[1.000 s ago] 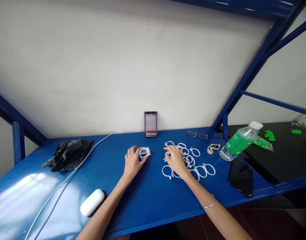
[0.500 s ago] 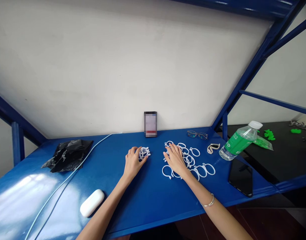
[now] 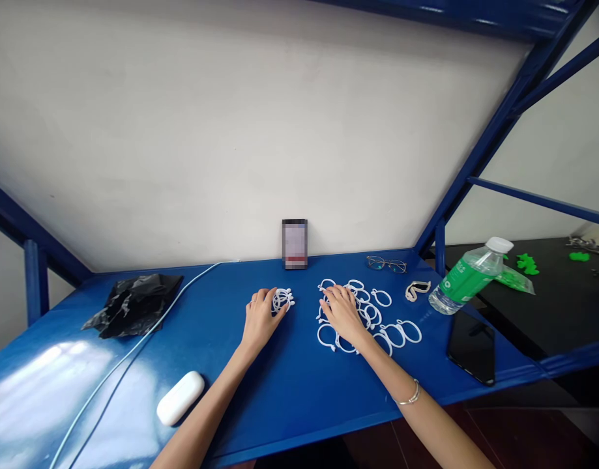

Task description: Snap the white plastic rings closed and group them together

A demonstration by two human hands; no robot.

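Observation:
On the blue table (image 3: pixel 289 384), my left hand (image 3: pixel 260 317) is curled around a small stack of white plastic rings (image 3: pixel 281 299), gripping it between thumb and fingers. My right hand (image 3: pixel 342 311) lies palm down with its fingers spread over a scattered pile of loose white rings (image 3: pixel 377 316), touching the ones at the pile's left side. Several rings lie flat around and beyond that hand.
A phone (image 3: pixel 294 243) leans upright against the wall. Glasses (image 3: pixel 387 263), a cream clip (image 3: pixel 417 289), a tilted green-label bottle (image 3: pixel 468 277) and a dark phone (image 3: pixel 472 346) sit right. A black bag (image 3: pixel 133 303), a white cable (image 3: pixel 147 329) and a white case (image 3: pixel 180 397) lie left.
My left hand has turned the stack of rings slightly while holding it in place. My right hand has shifted a little toward me over the loose rings.

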